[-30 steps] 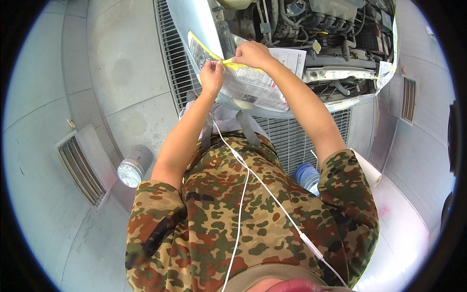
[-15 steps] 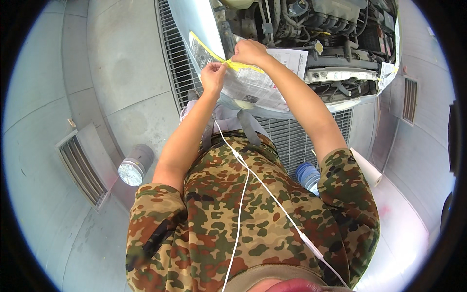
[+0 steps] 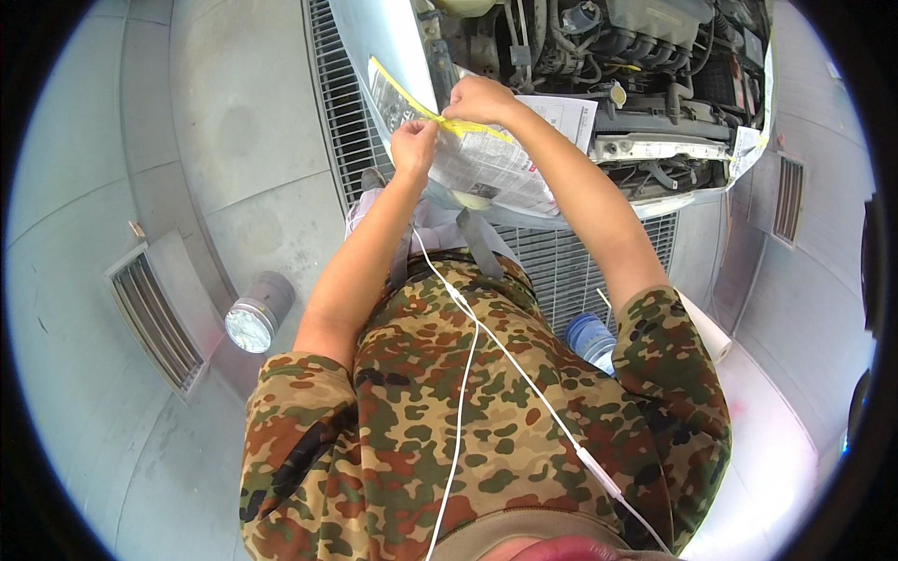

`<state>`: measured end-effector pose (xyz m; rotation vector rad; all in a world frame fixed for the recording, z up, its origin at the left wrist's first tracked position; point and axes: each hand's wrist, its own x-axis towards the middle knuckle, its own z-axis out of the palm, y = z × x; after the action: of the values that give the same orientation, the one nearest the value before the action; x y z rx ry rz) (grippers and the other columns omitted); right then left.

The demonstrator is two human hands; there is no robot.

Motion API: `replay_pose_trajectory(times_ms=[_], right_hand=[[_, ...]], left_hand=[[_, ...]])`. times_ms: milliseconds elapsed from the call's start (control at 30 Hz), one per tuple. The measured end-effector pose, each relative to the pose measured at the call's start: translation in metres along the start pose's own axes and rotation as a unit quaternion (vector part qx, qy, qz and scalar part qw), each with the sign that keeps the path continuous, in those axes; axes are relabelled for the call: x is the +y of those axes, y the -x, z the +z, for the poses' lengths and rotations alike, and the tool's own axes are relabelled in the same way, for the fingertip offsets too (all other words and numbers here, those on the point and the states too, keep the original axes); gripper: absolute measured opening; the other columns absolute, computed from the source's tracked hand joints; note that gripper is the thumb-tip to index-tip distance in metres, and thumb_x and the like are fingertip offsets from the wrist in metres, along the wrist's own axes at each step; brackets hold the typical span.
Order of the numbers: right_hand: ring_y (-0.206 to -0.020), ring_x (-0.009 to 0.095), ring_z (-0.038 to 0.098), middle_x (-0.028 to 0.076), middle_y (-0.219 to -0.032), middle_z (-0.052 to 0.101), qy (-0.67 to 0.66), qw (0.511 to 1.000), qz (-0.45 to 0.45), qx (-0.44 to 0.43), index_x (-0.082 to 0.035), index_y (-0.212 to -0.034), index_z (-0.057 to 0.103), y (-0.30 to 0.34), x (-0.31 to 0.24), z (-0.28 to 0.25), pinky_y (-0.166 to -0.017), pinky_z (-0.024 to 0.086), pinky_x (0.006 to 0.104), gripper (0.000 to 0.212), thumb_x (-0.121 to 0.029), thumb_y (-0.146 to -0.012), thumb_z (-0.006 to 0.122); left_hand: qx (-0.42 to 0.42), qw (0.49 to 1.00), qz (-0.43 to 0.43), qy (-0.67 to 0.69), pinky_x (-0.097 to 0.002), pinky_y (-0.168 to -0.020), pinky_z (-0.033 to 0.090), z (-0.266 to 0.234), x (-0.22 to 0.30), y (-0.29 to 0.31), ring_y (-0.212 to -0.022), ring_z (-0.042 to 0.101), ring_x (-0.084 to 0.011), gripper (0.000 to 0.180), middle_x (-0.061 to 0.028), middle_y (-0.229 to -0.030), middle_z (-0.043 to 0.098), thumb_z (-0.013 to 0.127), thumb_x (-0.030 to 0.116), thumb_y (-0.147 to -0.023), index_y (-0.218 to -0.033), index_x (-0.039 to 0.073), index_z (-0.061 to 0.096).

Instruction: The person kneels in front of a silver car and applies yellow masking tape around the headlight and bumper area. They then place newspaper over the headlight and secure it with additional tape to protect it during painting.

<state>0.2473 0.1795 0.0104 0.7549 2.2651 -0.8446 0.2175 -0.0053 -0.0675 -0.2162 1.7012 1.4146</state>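
Pressing yellow tape (image 3: 418, 101) onto newspaper (image 3: 500, 164), seemingly.

Grey concrete floor (image 3: 234, 131) with a metal grate (image 3: 337, 103) running up the frame's centre. A metal can (image 3: 257, 313) lies at centre left; a blue-capped bottle (image 3: 591, 338) stands at lower right.
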Motion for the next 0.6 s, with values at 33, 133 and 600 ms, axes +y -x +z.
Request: replay_pose_trajectory(times_ms=[33, 133, 600], right_hand=[[-0.097, 0.029, 0.076, 0.011, -0.100, 0.080, 0.003, 1.000, 0.001, -0.008, -0.011, -0.095, 0.081, 0.000, 0.000, -0.001, -0.084, 0.058, 0.0415, 0.033, -0.040, -0.080, 0.080], [-0.108, 0.031, 0.075, 0.012, -0.112, 0.080, 0.015, 0.999, 0.023, -0.018, -0.012, -0.102, 0.082, 0.001, -0.001, -0.003, -0.091, 0.058, 0.0432, 0.034, -0.039, -0.081, 0.078], [-0.106, 0.033, 0.076, 0.013, -0.111, 0.080, 0.035, 0.999, 0.030, -0.008, -0.013, -0.101, 0.084, -0.009, -0.011, -0.002, -0.088, 0.059, 0.0453, 0.033, -0.036, -0.080, 0.074]], left_hand=[[0.000, 1.000, -0.004, 0.005, -0.0250, -0.059, 0.049, 0.000, 0.001, 0.000, -0.065, 0.060, -0.0092, 0.018, -0.0008, -0.079, 0.066, 0.077, 0.018, -0.092, -0.096, 0.004, 0.067], [-0.006, 1.000, -0.014, 0.016, -0.0248, -0.060, 0.049, 0.000, 0.003, 0.002, -0.066, 0.060, -0.0092, 0.018, -0.0005, -0.080, 0.066, 0.078, 0.018, -0.092, -0.097, 0.004, 0.067], [-0.003, 0.999, -0.038, 0.019, -0.0244, -0.054, 0.049, 0.004, 0.008, -0.003, -0.062, 0.060, -0.0093, 0.020, -0.0004, -0.077, 0.066, 0.082, 0.019, -0.090, -0.093, 0.006, 0.068]])
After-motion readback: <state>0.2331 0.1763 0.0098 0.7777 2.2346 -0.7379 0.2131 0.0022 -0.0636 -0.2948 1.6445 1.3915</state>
